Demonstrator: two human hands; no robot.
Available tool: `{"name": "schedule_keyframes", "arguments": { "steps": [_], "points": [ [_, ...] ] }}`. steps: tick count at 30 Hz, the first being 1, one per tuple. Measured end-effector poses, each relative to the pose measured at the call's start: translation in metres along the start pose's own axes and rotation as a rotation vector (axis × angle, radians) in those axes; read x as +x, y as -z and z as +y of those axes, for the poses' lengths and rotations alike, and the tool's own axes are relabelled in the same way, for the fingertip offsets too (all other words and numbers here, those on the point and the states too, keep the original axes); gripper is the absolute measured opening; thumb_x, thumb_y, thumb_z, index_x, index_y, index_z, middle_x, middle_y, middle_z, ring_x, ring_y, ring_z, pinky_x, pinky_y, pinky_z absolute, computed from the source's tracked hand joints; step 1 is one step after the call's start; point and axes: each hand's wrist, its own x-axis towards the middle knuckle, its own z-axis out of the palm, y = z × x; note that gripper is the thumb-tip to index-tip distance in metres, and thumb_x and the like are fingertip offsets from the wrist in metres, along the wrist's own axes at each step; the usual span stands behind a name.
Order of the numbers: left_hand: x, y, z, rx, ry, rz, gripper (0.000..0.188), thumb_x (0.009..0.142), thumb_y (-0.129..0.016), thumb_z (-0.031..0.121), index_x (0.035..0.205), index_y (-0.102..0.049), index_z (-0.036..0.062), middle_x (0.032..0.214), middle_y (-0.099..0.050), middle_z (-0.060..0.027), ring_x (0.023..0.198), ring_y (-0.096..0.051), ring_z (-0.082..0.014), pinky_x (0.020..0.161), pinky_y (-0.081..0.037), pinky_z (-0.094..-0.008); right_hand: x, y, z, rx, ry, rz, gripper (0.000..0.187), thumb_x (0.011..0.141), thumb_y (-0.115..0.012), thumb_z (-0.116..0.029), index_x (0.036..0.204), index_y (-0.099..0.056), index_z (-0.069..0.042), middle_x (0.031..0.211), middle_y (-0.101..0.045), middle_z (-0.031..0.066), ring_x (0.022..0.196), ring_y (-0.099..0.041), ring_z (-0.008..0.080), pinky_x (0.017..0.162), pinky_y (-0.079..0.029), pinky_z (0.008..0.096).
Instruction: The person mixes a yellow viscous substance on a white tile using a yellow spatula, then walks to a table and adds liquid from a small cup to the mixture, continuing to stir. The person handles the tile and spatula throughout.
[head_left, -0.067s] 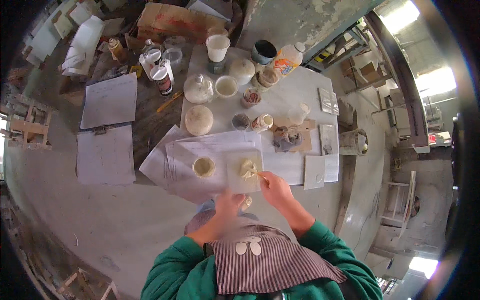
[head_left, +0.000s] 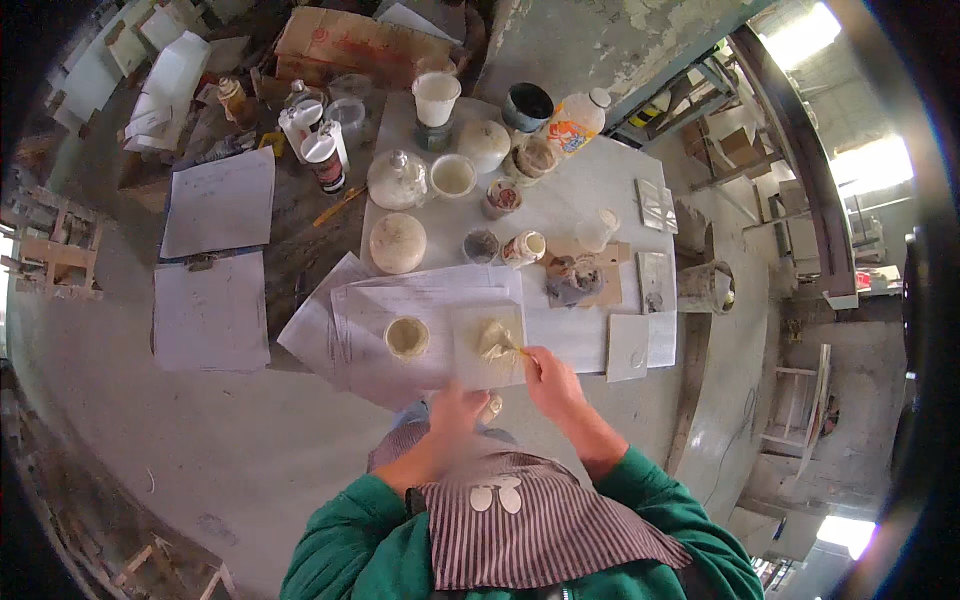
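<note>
My right hand (head_left: 552,385) is closed round a thin yellowish-handled tool (head_left: 521,351). The tool's far end reaches into a mound of cream-coloured paste (head_left: 495,341). This paste lies on a pale square plate (head_left: 466,372) on top of papers at the table's front edge. My left hand (head_left: 459,407) is at the near edge of the plate; its fingers are blurred, and I cannot see whether they grip anything. To the left of the plate stands a round tub (head_left: 407,338) with cream-coloured material inside.
Paper sheets (head_left: 350,312) spread under the tub. Farther back stand a white lidded jar (head_left: 398,243), a small jar on its side (head_left: 524,247), several cups and a bottle (head_left: 578,120). A cardboard piece (head_left: 606,283) bears a dark lump. A white tile (head_left: 627,346) lies at the right corner.
My right hand has shifted slightly down and right with the tool. The paste under the tool's end looks a little more spread. My left hand has barely moved.
</note>
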Motion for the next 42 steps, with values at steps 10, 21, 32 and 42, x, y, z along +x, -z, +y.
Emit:
{"name": "schedule_keyframes", "arguments": {
  "steps": [10,21,32,42],
  "points": [
    [-0.006,-0.008,0.022,0.194,-0.077,-0.067,0.027,0.101,-0.044,0.027,0.119,-0.044,0.0074,0.109,-0.060,-0.0135,0.094,-0.063,-0.0305,0.084,-0.053,-0.0487,-0.034,-0.033,0.021,1.312,-0.899,-0.103,0.018,0.094,-0.042,-0.016,0.109,-0.051,-0.013,0.068,-0.045,-0.0009,0.047,-0.034,0.0090,0.041,-0.026,0.0238],
    [-0.010,-0.028,0.057,-0.354,0.336,0.127,0.030,0.101,-0.044,0.028,0.121,-0.039,0.0069,0.110,-0.058,-0.0172,0.096,-0.064,-0.0329,0.084,-0.054,-0.0492,0.020,-0.030,0.016,1.247,-0.909,-0.041,0.015,0.097,-0.043,-0.023,0.108,-0.049,-0.014,0.067,-0.046,-0.0004,0.046,-0.034,0.0089,0.041,-0.028,0.0226],
    [-0.015,-0.027,0.057,-0.213,0.433,0.069,0.046,0.103,-0.034,0.038,0.124,-0.042,-0.0020,0.113,-0.060,-0.0221,0.103,-0.061,-0.0344,0.090,-0.049,-0.0453,0.010,-0.016,-0.007,-0.334,0.125,-0.069,0.025,0.089,-0.050,-0.024,0.107,-0.059,-0.010,0.080,-0.063,0.0177,0.075,-0.064,0.0377,0.069,-0.051,0.0467],
    [-0.015,-0.026,0.053,-0.289,0.457,0.051,0.053,0.103,-0.030,0.040,0.124,-0.043,-0.0059,0.114,-0.060,-0.0225,0.107,-0.059,-0.0334,0.096,-0.046,-0.0438,0.014,-0.001,-0.041,-0.371,0.003,-0.263,0.023,0.088,-0.048,-0.025,0.100,-0.061,-0.010,0.086,-0.066,0.0199,0.080,-0.062,0.0417,0.069,-0.049,0.0526]
  ]
}}
